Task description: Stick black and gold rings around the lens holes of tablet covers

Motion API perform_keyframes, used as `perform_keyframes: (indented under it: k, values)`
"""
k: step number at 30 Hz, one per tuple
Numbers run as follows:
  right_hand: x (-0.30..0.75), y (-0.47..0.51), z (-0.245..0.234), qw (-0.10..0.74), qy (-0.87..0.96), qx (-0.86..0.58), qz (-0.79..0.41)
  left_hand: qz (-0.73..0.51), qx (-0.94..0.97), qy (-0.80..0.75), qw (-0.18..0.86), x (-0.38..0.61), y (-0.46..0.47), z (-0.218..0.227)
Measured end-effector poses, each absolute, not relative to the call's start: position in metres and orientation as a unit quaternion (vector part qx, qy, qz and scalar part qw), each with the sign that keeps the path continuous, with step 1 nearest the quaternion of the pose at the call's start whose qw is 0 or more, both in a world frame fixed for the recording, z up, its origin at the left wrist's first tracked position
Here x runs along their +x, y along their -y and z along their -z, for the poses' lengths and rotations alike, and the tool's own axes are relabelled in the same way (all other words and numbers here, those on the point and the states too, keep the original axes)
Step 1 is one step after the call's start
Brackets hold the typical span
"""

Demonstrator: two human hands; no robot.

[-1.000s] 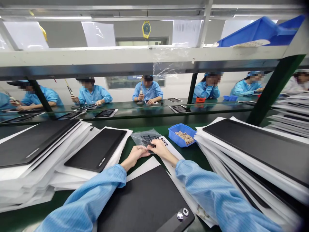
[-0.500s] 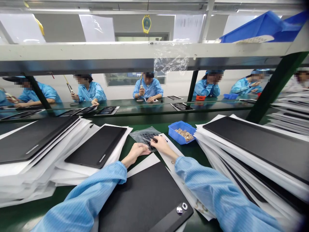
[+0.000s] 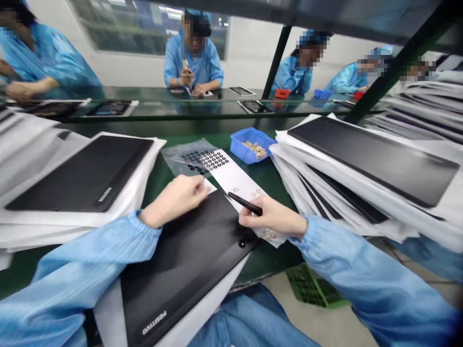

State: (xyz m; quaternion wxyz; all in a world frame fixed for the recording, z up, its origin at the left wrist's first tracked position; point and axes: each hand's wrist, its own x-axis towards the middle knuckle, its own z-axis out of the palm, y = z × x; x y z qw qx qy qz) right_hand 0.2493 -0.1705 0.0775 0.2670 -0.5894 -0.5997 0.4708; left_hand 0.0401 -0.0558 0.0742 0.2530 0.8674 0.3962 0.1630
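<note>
My right hand [image 3: 271,214] is closed round a slim black pen-like tool [image 3: 246,203], its tip pointing up and left. This hand is over the right corner of a black tablet cover [image 3: 188,255] marked POSITIVO, near a round camera hole. My left hand [image 3: 179,197] is curled at the cover's upper left edge, fingertips pressed together; whether anything small is between them is hidden. Beyond the hands lies a white strip [image 3: 240,176] carrying rows of black rings [image 3: 215,160] and a few pale rings. A clear plastic bag [image 3: 177,156] covers part of those black rings.
A blue bin [image 3: 249,144] holds small tan rings. Stacks of black covers [image 3: 83,173] with white sheets stand left, and another cover [image 3: 376,159] tops the right stack. A green crate [image 3: 314,286] is on the floor. Co-workers in blue sit opposite.
Both hands have come back from the bag of black rings to the cover. My right hand moved right with the pen-like tool; the cover is turned, and my view has tilted down.
</note>
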Motion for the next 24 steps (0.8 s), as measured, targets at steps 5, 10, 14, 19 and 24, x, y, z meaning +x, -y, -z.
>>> perform_keyframes:
  k: [5,10,14,19,24]
  values:
    - [0.256,0.206,-0.056,0.258,0.542,-0.64,-0.479,-0.116,0.946,-0.195,0.233,0.065,0.098,-0.041]
    - [0.258,0.206,-0.05,0.281,0.509,-0.657,-0.479,-0.118,0.951,-0.2,0.206,0.065,0.098,-0.025]
    - [0.26,0.206,-0.051,0.283,0.497,-0.654,-0.494,-0.109,0.952,-0.202,0.202,0.066,0.097,-0.028]
    - [0.259,0.207,-0.048,0.288,0.495,-0.646,-0.504,-0.108,0.952,-0.204,0.202,0.067,0.099,-0.03]
    - [0.257,0.208,-0.045,0.278,0.483,-0.661,-0.502,-0.11,0.953,-0.201,0.197,0.066,0.099,-0.029]
